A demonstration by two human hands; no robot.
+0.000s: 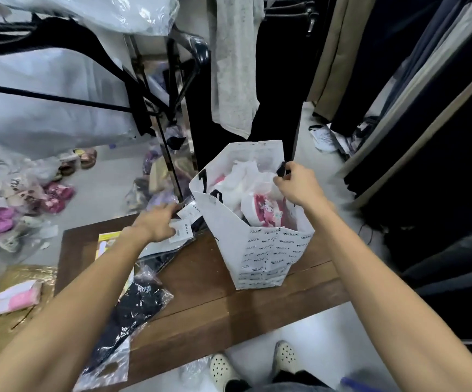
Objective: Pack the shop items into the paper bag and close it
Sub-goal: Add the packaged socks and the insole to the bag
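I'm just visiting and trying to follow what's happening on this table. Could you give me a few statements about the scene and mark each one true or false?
1. The paper bag stands upright on the wooden table with its top open. True.
2. The bag is empty. False: white plastic-wrapped items, one with pink on it, already sit inside.
3. The right hand is at the bag's far rim, pinching a dark handle. True.
4. The left hand rests on the pink packet. False: it is on a clear-wrapped dark garment with a white tag, beside the bag; the pink packet lies apart on a cardboard box.
5. A second wrapped dark garment lies on the table, under the left forearm. True.
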